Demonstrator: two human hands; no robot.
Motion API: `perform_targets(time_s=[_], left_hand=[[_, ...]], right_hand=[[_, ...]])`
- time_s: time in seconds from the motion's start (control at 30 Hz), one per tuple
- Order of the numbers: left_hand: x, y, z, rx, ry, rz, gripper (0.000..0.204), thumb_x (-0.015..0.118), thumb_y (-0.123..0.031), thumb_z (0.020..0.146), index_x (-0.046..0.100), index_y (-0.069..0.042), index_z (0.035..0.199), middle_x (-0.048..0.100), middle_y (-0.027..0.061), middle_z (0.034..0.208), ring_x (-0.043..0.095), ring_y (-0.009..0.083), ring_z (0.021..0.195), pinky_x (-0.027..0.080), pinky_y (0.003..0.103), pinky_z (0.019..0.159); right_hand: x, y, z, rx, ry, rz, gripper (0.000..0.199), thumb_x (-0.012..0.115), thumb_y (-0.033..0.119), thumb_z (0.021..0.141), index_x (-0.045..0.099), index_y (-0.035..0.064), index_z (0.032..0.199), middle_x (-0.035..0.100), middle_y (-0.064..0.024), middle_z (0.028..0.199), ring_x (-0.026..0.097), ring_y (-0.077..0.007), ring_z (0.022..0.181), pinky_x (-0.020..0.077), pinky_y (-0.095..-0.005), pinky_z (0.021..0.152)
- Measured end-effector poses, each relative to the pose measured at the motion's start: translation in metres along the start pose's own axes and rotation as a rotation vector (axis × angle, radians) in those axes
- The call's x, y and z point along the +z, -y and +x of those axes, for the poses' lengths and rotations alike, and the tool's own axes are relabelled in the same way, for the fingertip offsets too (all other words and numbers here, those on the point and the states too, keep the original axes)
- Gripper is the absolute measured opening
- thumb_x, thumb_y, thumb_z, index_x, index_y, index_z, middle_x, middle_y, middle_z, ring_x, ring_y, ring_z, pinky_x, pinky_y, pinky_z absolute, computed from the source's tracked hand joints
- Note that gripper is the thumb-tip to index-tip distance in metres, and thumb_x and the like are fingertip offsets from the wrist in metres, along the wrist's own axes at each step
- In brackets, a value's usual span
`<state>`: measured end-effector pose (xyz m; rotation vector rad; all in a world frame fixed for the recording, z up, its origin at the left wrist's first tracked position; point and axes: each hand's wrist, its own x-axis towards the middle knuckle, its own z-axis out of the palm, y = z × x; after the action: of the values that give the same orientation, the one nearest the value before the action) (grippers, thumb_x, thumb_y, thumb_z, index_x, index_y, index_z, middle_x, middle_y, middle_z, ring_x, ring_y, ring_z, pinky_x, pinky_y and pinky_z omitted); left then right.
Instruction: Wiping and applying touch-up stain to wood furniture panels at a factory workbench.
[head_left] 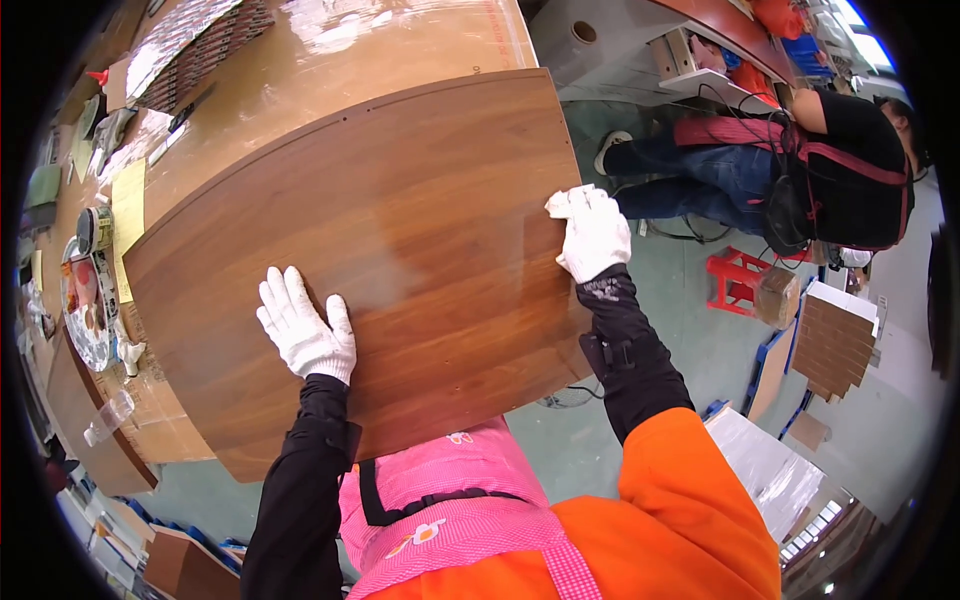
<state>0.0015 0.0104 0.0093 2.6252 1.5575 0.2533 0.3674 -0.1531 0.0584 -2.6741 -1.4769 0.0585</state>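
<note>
A large brown wood-grain panel (430, 270) lies flat in front of me, its near edge by my pink apron. My left hand (305, 325), in a white knit glove, rests flat on the panel's left part with fingers stretched and thumb apart. At the panel's right edge is my gloved right hand (597, 235), its fingers closed over a small crumpled white cloth (557, 204) pressed to the surface. Most of that cloth is hidden under the fingers. Two small dark holes show near the panel's far edge.
Under the panel is a worktable covered with film-wrapped cardboard (420, 50). A paint-smeared palette (90, 310), a tin (95, 230), a yellow paper sheet (128, 225) and a plastic bottle (108, 418) lie leftward. A co-worker (760, 170) stands at right, near a red stool (735, 280).
</note>
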Motion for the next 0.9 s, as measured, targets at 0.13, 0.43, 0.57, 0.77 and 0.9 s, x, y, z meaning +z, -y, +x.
perform_targets(time_s=[0.13, 0.43, 0.57, 0.77, 0.9], left_hand=[[0.001, -0.002, 0.0, 0.012, 0.009, -0.003, 0.073, 0.056, -0.041, 0.099, 0.035, -0.006, 0.16, 0.029, 0.0172, 0.169, 0.024, 0.0387, 0.157, 0.017, 0.056, 0.126], [-0.006, 0.001, 0.0, -0.005, 0.01, 0.015, 0.073, 0.057, -0.039, 0.098, 0.036, -0.006, 0.16, 0.029, 0.0181, 0.169, 0.024, 0.0391, 0.157, 0.018, 0.057, 0.126], [-0.004, -0.004, 0.004, 0.001, 0.011, 0.004, 0.073, 0.057, -0.038, 0.098, 0.036, -0.005, 0.159, 0.03, 0.0191, 0.168, 0.025, 0.0402, 0.156, 0.018, 0.057, 0.126], [-0.008, -0.004, 0.001, 0.011, 0.018, 0.013, 0.072, 0.058, -0.033, 0.098, 0.034, -0.004, 0.159, 0.028, 0.0199, 0.168, 0.024, 0.0402, 0.156, 0.017, 0.055, 0.126], [-0.009, -0.002, -0.002, 0.007, 0.017, 0.012, 0.073, 0.059, -0.035, 0.097, 0.036, -0.003, 0.158, 0.03, 0.0205, 0.167, 0.025, 0.0415, 0.155, 0.017, 0.057, 0.126]], right_hand=[[-0.003, 0.002, -0.002, 0.035, 0.056, -0.089, 0.056, 0.09, 0.017, 0.056, 0.066, 0.0179, 0.108, 0.064, -0.003, 0.109, 0.064, -0.0276, 0.098, 0.0538, -0.0407, 0.082], [-0.003, 0.012, -0.013, 0.219, 0.149, -0.139, 0.075, 0.096, 0.018, 0.053, 0.058, 0.0125, 0.119, 0.059, -0.0076, 0.115, 0.061, -0.0295, 0.109, 0.0537, -0.0426, 0.088], [0.034, -0.011, 0.061, 0.32, 0.034, -0.158, 0.047, 0.09, 0.018, 0.066, 0.066, 0.0138, 0.107, 0.062, -0.0092, 0.108, 0.063, -0.0309, 0.108, 0.0553, -0.0442, 0.087], [0.007, 0.027, 0.18, 0.253, 0.084, -0.119, 0.044, 0.088, 0.028, 0.077, 0.071, 0.0217, 0.116, 0.066, -0.0075, 0.119, 0.061, -0.0293, 0.117, 0.0562, -0.0413, 0.095], [-0.002, 0.034, 0.21, 0.263, 0.114, -0.087, 0.037, 0.08, 0.031, 0.086, 0.073, 0.0227, 0.121, 0.064, -0.0085, 0.123, 0.057, -0.0296, 0.124, 0.0534, -0.042, 0.099]])
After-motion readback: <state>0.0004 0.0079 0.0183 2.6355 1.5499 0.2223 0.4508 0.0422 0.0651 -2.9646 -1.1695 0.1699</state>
